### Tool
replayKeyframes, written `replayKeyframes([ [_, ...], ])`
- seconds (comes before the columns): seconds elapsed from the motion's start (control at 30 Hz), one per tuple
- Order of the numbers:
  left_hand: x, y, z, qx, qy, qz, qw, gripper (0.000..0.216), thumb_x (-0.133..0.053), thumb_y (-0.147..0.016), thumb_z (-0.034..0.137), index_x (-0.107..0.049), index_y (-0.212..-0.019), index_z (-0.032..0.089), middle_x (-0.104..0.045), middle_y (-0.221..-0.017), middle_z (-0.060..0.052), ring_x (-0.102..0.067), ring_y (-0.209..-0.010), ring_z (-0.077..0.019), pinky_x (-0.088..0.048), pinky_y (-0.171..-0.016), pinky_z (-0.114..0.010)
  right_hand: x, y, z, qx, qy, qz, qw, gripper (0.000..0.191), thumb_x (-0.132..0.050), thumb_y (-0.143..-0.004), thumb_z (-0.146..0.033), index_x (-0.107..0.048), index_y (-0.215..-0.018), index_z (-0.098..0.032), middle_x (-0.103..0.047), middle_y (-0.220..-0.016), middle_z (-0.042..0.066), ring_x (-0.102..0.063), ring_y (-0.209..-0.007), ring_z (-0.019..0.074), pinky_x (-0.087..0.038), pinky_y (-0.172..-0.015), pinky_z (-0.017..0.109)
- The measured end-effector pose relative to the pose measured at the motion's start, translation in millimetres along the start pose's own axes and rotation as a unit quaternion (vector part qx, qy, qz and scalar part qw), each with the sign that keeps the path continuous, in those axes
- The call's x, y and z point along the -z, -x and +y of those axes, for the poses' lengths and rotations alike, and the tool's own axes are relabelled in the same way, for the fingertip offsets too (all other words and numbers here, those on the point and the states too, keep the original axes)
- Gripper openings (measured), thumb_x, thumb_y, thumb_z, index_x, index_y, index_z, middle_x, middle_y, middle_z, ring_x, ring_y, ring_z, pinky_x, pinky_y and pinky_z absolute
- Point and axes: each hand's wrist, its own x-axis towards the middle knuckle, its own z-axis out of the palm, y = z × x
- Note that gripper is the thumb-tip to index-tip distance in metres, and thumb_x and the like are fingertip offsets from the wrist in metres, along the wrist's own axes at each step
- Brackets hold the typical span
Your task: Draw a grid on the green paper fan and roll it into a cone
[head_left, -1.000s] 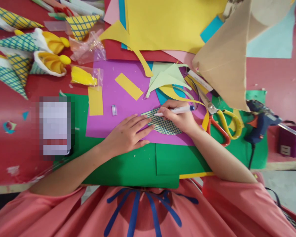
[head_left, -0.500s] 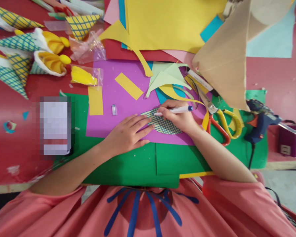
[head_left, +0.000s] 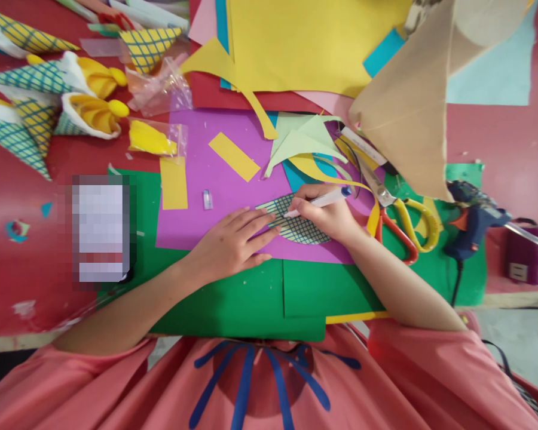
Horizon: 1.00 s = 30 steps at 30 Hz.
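Right hand (head_left: 327, 215), head view: I hold a slim white blue-ended marker (head_left: 329, 197), tip down at a pale-green, blue-gridded curved sheet (head_left: 302, 231). Left hand (head_left: 231, 242) flat, gripping nothing, fingers on the sheet's left end, likely against slip. Flat purple backing sheet (head_left: 192, 179) underneath, probably shielding the red tabletop (head_left: 31, 269).

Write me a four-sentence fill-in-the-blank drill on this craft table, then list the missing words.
1. The ____ hand holds the marker.
2. The left hand touches a grid-patterned piece lying over a ____ sheet.
3. The scissors have one red handle and one ____ handle.
4. The glue gun has a body coloured dark ____.

Missing words: right; purple; yellow; blue.
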Motion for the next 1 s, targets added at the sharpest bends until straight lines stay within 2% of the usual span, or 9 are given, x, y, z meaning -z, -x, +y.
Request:
replayKeyframes([
  [0.07, 0.3, 0.4, 0.0, 0.003, -0.002, -0.003, 1.000, 0.040, -0.049, -0.091, 0.035, -0.056, -0.126, 0.017, -0.055, -0.133, -0.012, -0.050, -0.124, -0.0272, -0.040, -0.106, -0.045, 0.9, 2.0, 0.9, 0.003, -0.023, 0.029, 0.999, 0.023, -0.056, -0.082, -0.023, -0.061, -0.061, -0.015, -0.057, -0.054, -0.003, -0.049, -0.049, 0.0070, -0.037, -0.048, 0.021],
  [0.2, 2.0, 0.5, -1.1, 0.015, -0.022, -0.015, 1.000, 0.044, -0.046, -0.093, 0.036, -0.050, -0.132, 0.017, -0.051, -0.138, -0.012, -0.048, -0.126, -0.0267, -0.038, -0.107, -0.046, 1.5, 6.5, 1.2, 0.022, -0.049, 0.136, 0.989, 0.026, -0.057, -0.086, -0.035, -0.064, -0.069, -0.016, -0.059, -0.056, -0.001, -0.054, -0.052, 0.0087, -0.043, -0.052, 0.023],
  [0.23, 2.4, 0.4, -1.7, 0.020, -0.028, -0.016, 0.999, 0.045, -0.046, -0.093, 0.036, -0.048, -0.134, 0.016, -0.049, -0.139, -0.013, -0.047, -0.127, -0.0270, -0.038, -0.107, -0.046, 1.3, 7.0, 0.9, 0.025, -0.051, 0.143, 0.988, 0.026, -0.057, -0.086, -0.036, -0.065, -0.071, -0.016, -0.059, -0.056, -0.001, -0.054, -0.052, 0.0087, -0.043, -0.053, 0.023],
  [0.5, 3.1, 0.4, -3.5, 0.037, -0.013, -0.018, 0.999, 0.044, -0.047, -0.092, 0.034, -0.050, -0.133, 0.016, -0.048, -0.140, -0.015, -0.045, -0.130, -0.0281, -0.037, -0.109, -0.048, -0.6, 1.1, -1.2, 0.020, -0.014, 0.036, 0.999, 0.022, -0.059, -0.085, -0.032, -0.066, -0.074, -0.013, -0.062, -0.063, 0.000, -0.054, -0.057, 0.0072, -0.041, -0.054, 0.020],
  [0.8, 3.1, -0.3, -3.7, 0.038, -0.010, -0.008, 0.999, 0.043, -0.048, -0.092, 0.034, -0.052, -0.131, 0.016, -0.050, -0.138, -0.015, -0.047, -0.128, -0.0287, -0.038, -0.108, -0.048, -1.6, 0.3, -0.8, 0.021, 0.011, 0.029, 0.999, 0.018, -0.057, -0.084, -0.026, -0.064, -0.072, -0.013, -0.061, -0.062, -0.001, -0.052, -0.055, 0.0075, -0.040, -0.054, 0.021],
  [1.0, 3.2, 0.2, -3.4, 0.034, -0.009, -0.008, 0.999, 0.043, -0.048, -0.092, 0.034, -0.052, -0.131, 0.016, -0.050, -0.138, -0.016, -0.046, -0.129, -0.0287, -0.039, -0.107, -0.048, 0.5, -0.1, -1.3, 0.001, 0.008, 0.005, 1.000, 0.022, -0.053, -0.082, -0.018, -0.060, -0.061, -0.014, -0.055, -0.056, -0.002, -0.047, -0.051, 0.0068, -0.036, -0.050, 0.021],
])
